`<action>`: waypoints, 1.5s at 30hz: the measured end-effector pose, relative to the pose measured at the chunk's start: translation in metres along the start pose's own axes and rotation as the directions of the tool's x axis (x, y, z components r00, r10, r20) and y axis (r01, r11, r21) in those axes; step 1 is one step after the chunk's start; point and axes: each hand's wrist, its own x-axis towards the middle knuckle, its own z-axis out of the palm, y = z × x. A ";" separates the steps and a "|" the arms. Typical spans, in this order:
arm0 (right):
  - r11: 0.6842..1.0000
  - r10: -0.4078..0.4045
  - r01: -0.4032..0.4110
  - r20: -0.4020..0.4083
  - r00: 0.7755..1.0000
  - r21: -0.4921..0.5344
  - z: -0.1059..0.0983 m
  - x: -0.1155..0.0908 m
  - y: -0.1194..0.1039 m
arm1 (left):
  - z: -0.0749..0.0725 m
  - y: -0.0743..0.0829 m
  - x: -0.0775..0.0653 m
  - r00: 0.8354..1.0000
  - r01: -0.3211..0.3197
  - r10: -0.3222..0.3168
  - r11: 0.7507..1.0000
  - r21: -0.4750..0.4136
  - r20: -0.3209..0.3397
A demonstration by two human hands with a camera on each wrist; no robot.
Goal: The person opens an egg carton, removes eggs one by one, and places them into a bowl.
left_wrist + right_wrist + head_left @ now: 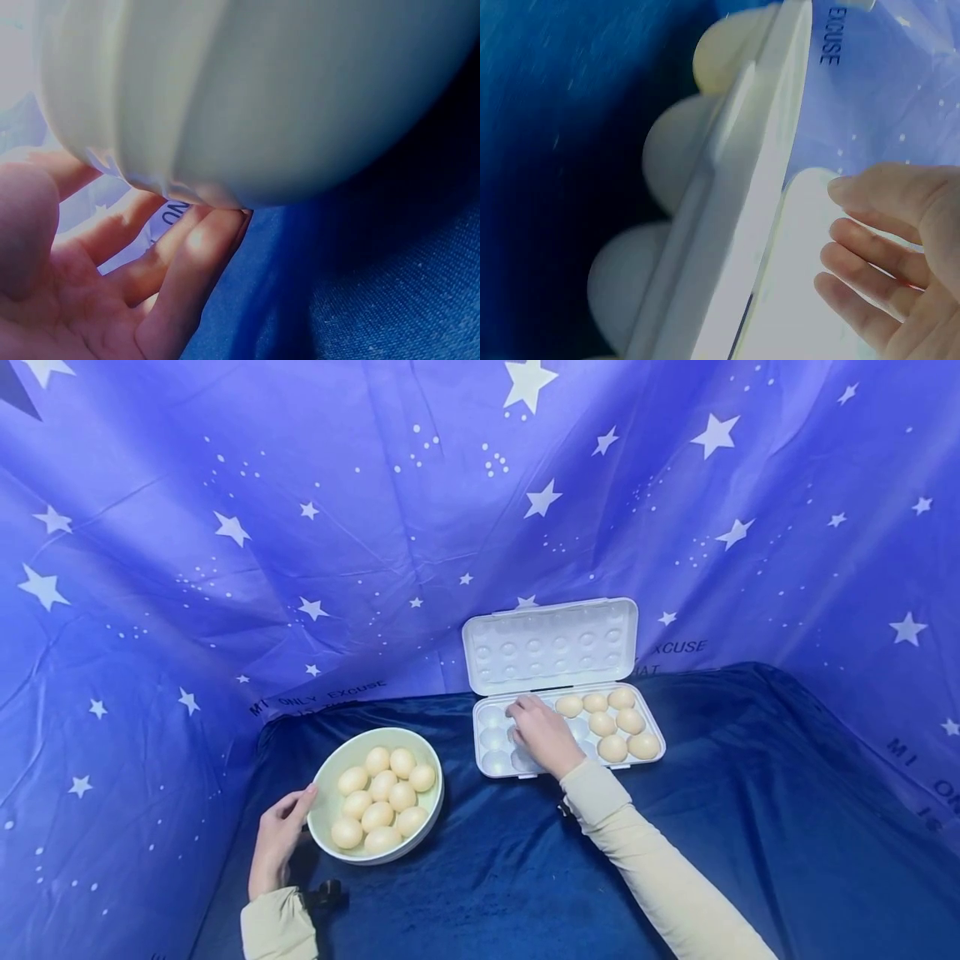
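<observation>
My left hand [279, 831] holds the pale green bowl [321, 827] by its left side, with a fingertip at the rim. In the left wrist view several fingers [196, 251] touch the bowl's outer wall [247, 97]. Several pale eggs [382, 785] lie in the bowl. Over the left half of the white egg carton [480, 764] is my right hand [542, 731], fingers loosely bent. The right wrist view shows nothing between thumb and fingers. Several eggs [602, 723] sit in the carton's right part; cups at the left are bare. My hand hides some middle cups.
The carton's lid [551, 647] stands raised at the back, near the blue star-patterned curtain [420, 527]. Dark blue cloth [480, 885] covers the table and shows between bowl and carton.
</observation>
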 end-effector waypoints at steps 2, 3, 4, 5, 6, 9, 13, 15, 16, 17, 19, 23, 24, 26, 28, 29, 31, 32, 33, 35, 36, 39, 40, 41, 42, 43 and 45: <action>1.000 0.025 -0.025 0.011 1.000 -0.013 -0.001 0.000 0.007 | 0.001 0.000 0.001 1.000 -0.002 0.002 1.000 -0.002 0.005; 0.999 0.038 -0.037 0.020 0.999 -0.022 -0.001 0.001 0.011 | 0.001 -0.001 0.001 1.000 -0.002 0.002 1.000 -0.001 0.009; 0.998 0.049 -0.048 0.033 0.998 -0.028 -0.001 0.001 0.015 | 0.001 -0.001 0.002 1.000 0.002 -0.002 1.000 0.003 0.012; 0.998 0.060 -0.059 0.046 0.997 -0.028 -0.002 0.002 0.018 | 0.000 -0.001 0.001 1.000 0.005 -0.005 1.000 0.007 0.014; 0.997 0.074 -0.073 0.057 0.996 -0.024 -0.002 0.002 0.021 | 0.000 -0.002 0.001 1.000 0.008 -0.008 1.000 0.010 0.013; 0.993 0.117 -0.117 0.083 0.990 -0.004 -0.001 0.004 0.031 | -0.002 -0.003 0.000 1.000 0.017 -0.017 1.000 0.016 0.009; 0.985 0.173 -0.174 0.090 0.981 0.001 0.000 0.006 0.044 | -0.002 -0.002 0.001 1.000 0.011 -0.011 1.000 0.017 0.013; 0.982 0.191 -0.191 0.088 0.978 -0.010 0.000 0.005 0.050 | -0.002 -0.001 0.002 1.000 0.009 -0.009 1.000 0.022 0.018; 0.980 0.197 -0.196 0.086 0.977 -0.010 0.000 0.005 0.052 | -0.002 -0.001 0.002 1.000 0.011 -0.012 1.000 0.022 0.018; 0.979 0.201 -0.201 0.086 0.976 -0.007 0.000 0.005 0.054 | -0.002 -0.002 0.003 1.000 0.014 -0.015 1.000 0.024 0.017; 0.978 0.209 -0.210 0.087 0.974 -0.001 0.001 0.004 0.058 | -0.003 -0.002 0.003 1.000 0.023 -0.023 1.000 0.020 0.017; 0.973 0.230 -0.232 0.111 0.967 0.005 0.004 0.002 0.064 | -0.003 -0.003 0.004 0.999 0.030 -0.030 0.999 0.013 0.014; 0.971 0.238 -0.240 0.120 0.964 0.005 0.005 0.001 0.066 | -0.003 -0.004 0.004 0.999 0.029 -0.029 1.000 0.010 0.015; 0.969 0.245 -0.247 0.129 0.961 -0.003 0.007 0.001 0.070 | -0.003 -0.003 0.004 1.000 0.027 -0.027 1.000 0.012 0.012; 0.968 0.251 -0.252 0.130 0.959 -0.008 0.008 0.000 0.073 | -0.003 -0.003 0.004 1.000 0.026 -0.026 1.000 0.017 0.012; 0.968 0.251 -0.252 0.132 0.959 -0.012 0.009 0.000 0.074 | -0.003 -0.002 0.003 1.000 0.027 -0.027 0.999 0.022 0.011; 0.967 0.252 -0.252 0.130 0.959 -0.018 0.010 0.000 0.077 | -0.002 -0.002 0.003 1.000 0.026 -0.027 0.999 0.029 0.008; 0.966 0.256 -0.257 0.131 0.958 -0.016 0.010 -0.001 0.078 | -0.002 -0.001 0.003 1.000 0.026 -0.026 0.999 0.032 0.006; 0.965 0.262 -0.263 0.132 0.956 -0.011 0.011 -0.001 0.079 | -0.002 -0.001 0.003 1.000 0.022 -0.022 0.999 0.034 0.008; 0.961 0.276 -0.278 0.132 0.952 -0.001 0.011 -0.001 0.081 | -0.001 -0.001 0.003 1.000 0.020 -0.020 0.999 0.037 0.008; 0.958 0.283 -0.286 0.127 0.951 0.008 0.011 -0.001 0.082 | -0.001 -0.001 0.003 1.000 0.017 -0.017 0.999 0.034 0.008; 0.950 0.305 -0.310 0.109 0.946 0.029 0.010 -0.002 0.084 | -0.002 -0.001 0.003 1.000 0.012 -0.012 1.000 0.020 0.011; 0.949 0.309 -0.314 0.103 0.946 0.035 0.009 -0.003 0.085 | -0.002 -0.001 0.003 1.000 0.011 -0.011 1.000 0.014 0.011; 0.947 0.312 -0.317 0.098 0.945 0.041 0.009 -0.003 0.085 | -0.002 -0.002 0.003 1.000 0.009 -0.010 1.000 0.009 0.011; 0.946 0.315 -0.320 0.093 0.944 0.046 0.009 -0.003 0.085 | -0.002 -0.002 0.004 1.000 0.008 -0.008 1.000 0.002 0.011; 0.945 0.317 -0.322 0.088 0.944 0.049 0.009 -0.003 0.086 | -0.002 -0.002 0.003 1.000 0.006 -0.006 1.000 -0.003 0.011; 0.946 0.314 -0.318 0.069 0.947 0.057 0.010 -0.004 0.087 | -0.002 -0.002 0.004 1.000 0.004 -0.004 1.000 -0.002 0.008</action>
